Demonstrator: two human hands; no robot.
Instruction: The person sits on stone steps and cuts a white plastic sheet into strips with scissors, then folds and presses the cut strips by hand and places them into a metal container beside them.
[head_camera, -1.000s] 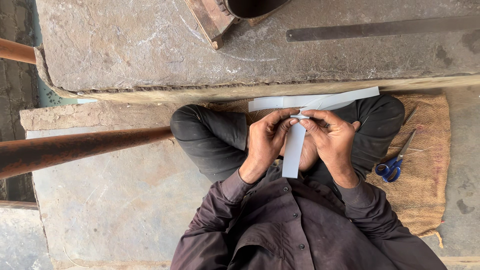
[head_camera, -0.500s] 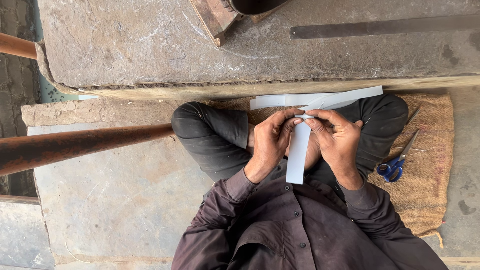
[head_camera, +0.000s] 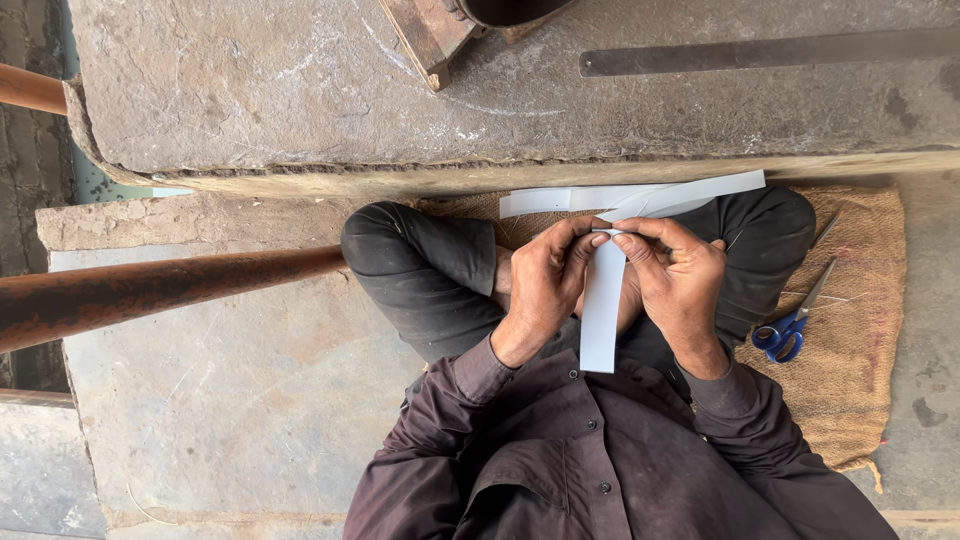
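Pinching is the whole job at this instant, so I watch the fingertips first. From the head view, my left hand (head_camera: 540, 290) and my right hand (head_camera: 675, 285) meet at the top end of a white paper strip (head_camera: 603, 315), thumbs and forefingers closed on it where it crosses or joins a second, longer white strip (head_camera: 690, 195) running out to the right over the knee. Both hands are clenched on the paper; neither is free. The hanging strip drops straight down between the wrists toward the dark shirt (head_camera: 600, 460), its lower end loose.

To do this well, I judge the grip should sit right at the junction, with pads flat so the paper creases cleanly instead of crumpling. I would keep the hanging strip square to the long one, and press evenly from both sides. Whether a fold or a joint is being made there I cannot tell; the fingers cover it.

Around the hands: blue-handled scissors (head_camera: 790, 325) lie on the burlap mat (head_camera: 860, 380) just beside the right knee, well within reach. A stone slab (head_camera: 300, 90) lies ahead of the knees, with a flat metal bar (head_camera: 760, 50) on it. A rusty pipe (head_camera: 150, 295) crosses in from the left, touching nothing in hand.
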